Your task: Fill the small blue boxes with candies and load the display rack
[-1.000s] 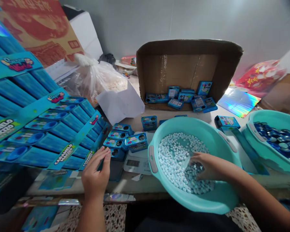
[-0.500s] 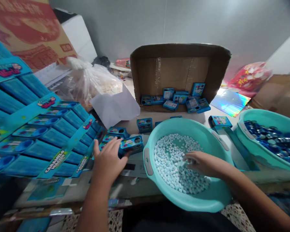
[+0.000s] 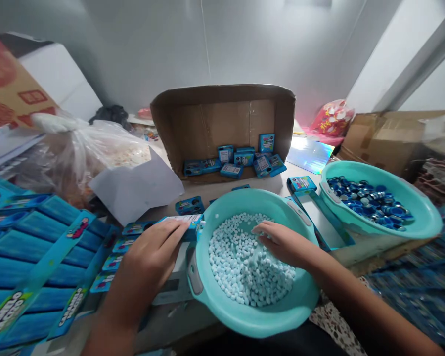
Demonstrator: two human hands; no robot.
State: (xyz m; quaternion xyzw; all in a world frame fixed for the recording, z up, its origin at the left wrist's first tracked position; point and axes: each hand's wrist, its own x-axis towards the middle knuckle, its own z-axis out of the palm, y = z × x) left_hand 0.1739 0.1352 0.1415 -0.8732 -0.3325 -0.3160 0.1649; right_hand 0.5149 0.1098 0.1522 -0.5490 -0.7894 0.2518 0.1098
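Observation:
My left hand (image 3: pixel 154 257) is closed round a small blue candy box (image 3: pixel 189 223), held at the left rim of a teal basin (image 3: pixel 244 321). The basin holds many small pale blue tablets (image 3: pixel 241 267). My right hand (image 3: pixel 282 243) rests palm down among the tablets, its fingers curled; what they hold, if anything, is hidden. More small blue boxes (image 3: pixel 133 230) lie on the table just left of my left hand.
An open cardboard box (image 3: pixel 222 118) with several small blue boxes stands behind the basin. A second teal basin (image 3: pixel 422 225) of dark blue round caps is at right. Blue display trays (image 3: pixel 40 247) fill the left. A plastic bag (image 3: pixel 92 148) and white paper lie at back left.
My left hand has reached to the small boxes, picked one up and carried it right to the basin's rim. My right hand has shifted a little within the tablets. The view has swung right.

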